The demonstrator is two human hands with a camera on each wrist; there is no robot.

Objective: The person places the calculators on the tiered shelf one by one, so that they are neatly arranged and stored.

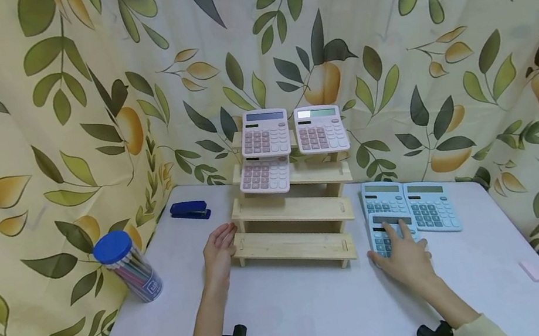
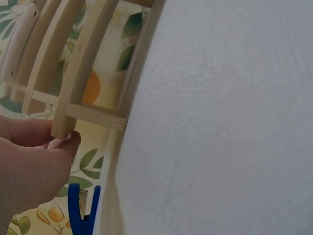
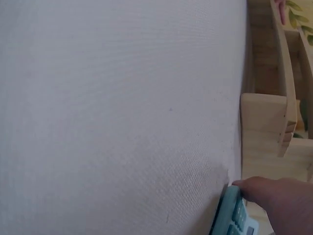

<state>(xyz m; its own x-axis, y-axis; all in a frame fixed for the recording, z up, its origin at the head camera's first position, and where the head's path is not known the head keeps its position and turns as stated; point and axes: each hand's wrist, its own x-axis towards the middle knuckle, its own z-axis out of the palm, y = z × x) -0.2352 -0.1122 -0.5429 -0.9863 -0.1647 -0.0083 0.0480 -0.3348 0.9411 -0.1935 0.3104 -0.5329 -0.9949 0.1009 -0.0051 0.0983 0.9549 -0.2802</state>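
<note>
My left hand (image 1: 219,250) pinches the left end of a low board on the tiered wooden shelf (image 1: 293,245), thumb and fingers on either side of it in the left wrist view. Over at the right, my right hand (image 1: 406,257) grips a light blue calculator (image 1: 380,241), its thumb (image 3: 254,188) at one edge and two fingers across the display. Two more blue calculators lie against it, one behind (image 1: 383,196) and one to the right (image 1: 434,209). Pink calculators stand on the shelf: two on the top tier (image 1: 264,133) (image 1: 321,129) and one below left (image 1: 265,176).
A dark blue stapler (image 1: 190,210) lies left of the shelf. Nearer the left edge stands a clear jar (image 1: 138,276) of coloured pens with a blue lid. A small pink block (image 1: 531,271) is at the table's right edge. Leaf-patterned cloth (image 1: 237,36) hangs behind the white table (image 1: 316,320).
</note>
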